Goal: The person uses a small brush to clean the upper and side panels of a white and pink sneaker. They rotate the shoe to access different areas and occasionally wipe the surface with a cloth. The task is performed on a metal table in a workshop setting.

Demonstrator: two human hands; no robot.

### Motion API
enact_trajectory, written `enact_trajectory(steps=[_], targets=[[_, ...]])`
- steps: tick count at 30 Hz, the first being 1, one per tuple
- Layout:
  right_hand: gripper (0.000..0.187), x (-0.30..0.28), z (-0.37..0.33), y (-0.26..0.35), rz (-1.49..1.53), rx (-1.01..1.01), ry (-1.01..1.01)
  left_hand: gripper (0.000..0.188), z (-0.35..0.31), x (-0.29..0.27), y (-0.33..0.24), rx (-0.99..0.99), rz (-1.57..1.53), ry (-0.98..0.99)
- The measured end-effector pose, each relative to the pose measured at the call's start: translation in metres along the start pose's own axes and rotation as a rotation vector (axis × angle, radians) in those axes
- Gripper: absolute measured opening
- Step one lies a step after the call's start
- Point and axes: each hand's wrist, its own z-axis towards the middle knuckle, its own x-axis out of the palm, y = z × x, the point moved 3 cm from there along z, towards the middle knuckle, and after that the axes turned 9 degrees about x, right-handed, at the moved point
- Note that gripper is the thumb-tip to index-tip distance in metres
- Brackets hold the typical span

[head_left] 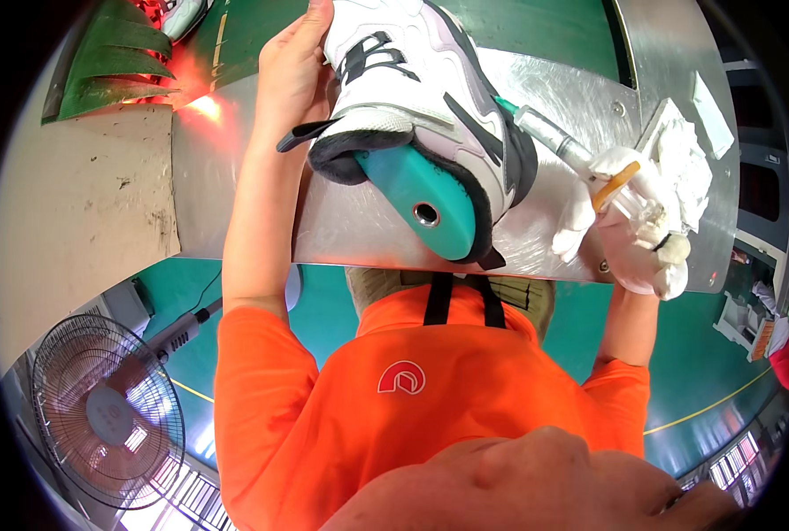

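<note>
A white sneaker with black and pale lilac trim is tilted above the metal table, its heel toward me. A turquoise shoe last with a round metal-rimmed hole fills its opening. My left hand, bare, is closed on the shoe's left side near the far end; part of its fingers is hidden behind the shoe. In my white-gloved right hand is a clear syringe with a green tip. That tip is at the shoe's right side, by the dark sole edge. A yellow-brown strip crosses the glove.
Crumpled white cloth lies right of my gloved hand on the metal table. Beyond runs a green belt. Green flaps hang at upper left by a red glow and another shoe. A fan stands lower left.
</note>
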Motion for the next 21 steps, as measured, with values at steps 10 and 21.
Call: enact_trajectory(steps=[10, 21], targets=[[0.075, -0.014, -0.007, 0.008, -0.04, -0.272, 0.055, 0.037, 0.012, 0.0, 0.009, 0.03, -0.326, -0.153], [0.076, 0.0, -0.066, -0.006, -0.522, -0.332, -0.737, 0.03, 0.146, -0.196, -0.01, 0.436, -0.235, -0.898]])
